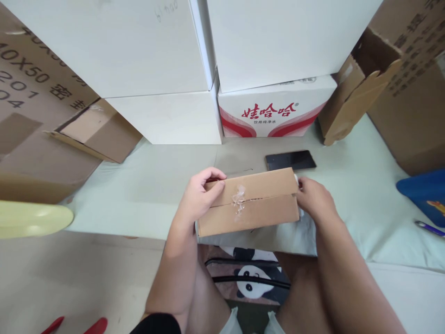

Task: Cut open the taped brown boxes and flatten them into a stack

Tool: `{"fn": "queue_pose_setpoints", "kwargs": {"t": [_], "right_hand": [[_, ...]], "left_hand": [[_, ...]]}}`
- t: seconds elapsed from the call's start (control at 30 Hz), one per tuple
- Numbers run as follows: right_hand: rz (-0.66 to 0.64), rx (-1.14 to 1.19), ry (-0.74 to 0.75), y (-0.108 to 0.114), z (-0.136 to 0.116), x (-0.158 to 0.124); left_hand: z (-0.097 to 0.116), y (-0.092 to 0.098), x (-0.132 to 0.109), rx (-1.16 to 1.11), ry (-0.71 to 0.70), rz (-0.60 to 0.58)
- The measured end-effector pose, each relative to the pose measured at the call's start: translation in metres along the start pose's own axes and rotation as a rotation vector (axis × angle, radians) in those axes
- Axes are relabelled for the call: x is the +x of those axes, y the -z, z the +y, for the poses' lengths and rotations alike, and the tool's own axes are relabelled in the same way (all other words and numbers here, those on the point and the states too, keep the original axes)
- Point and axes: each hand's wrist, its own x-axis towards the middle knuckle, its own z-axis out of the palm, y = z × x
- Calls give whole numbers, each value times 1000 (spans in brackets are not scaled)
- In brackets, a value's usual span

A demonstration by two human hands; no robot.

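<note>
Between my hands is a small brown cardboard box [264, 206], its two long flaps meeting at a seam with crumpled clear tape across it. The box sits over the near edge of the table, slightly tilted. My left hand [201, 192] grips its left end, thumb on the upper flap and fingers behind. At the right end my right hand [314, 195] has its fingers closed by the box's edge, where a bit of white material shows; what exactly they pinch is partly hidden. Just behind the box lies a dark phone [291, 160].
White cartons [167, 118] and a red-and-white water carton [274, 111] line the back. An open cardboard box [354, 93] stands at the back right, another [100, 130] at the left. A blue object [426, 197] and a purple pen [429, 227] lie right.
</note>
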Motion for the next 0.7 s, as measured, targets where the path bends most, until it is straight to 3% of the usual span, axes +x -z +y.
{"fn": "queue_pose_setpoints", "kwargs": {"t": [0.07, 0.13, 0.23, 0.33, 0.5, 0.7], "right_hand": [[184, 253, -4, 6, 2, -2], [350, 656, -29, 13, 2, -6], [501, 1255, -119, 26, -1, -11], [622, 1667, -204, 38, -5, -16], [532, 1972, -168, 48, -14, -26], [338, 1862, 131, 38, -28, -39]], "left_hand": [[1, 0, 0, 2, -5, 5], [2, -1, 0, 4, -11, 11], [2, -1, 0, 2, -6, 18], [1, -2, 0, -4, -4, 19], [0, -2, 1, -22, -11, 23], [2, -3, 0, -41, 1, 34]]}}
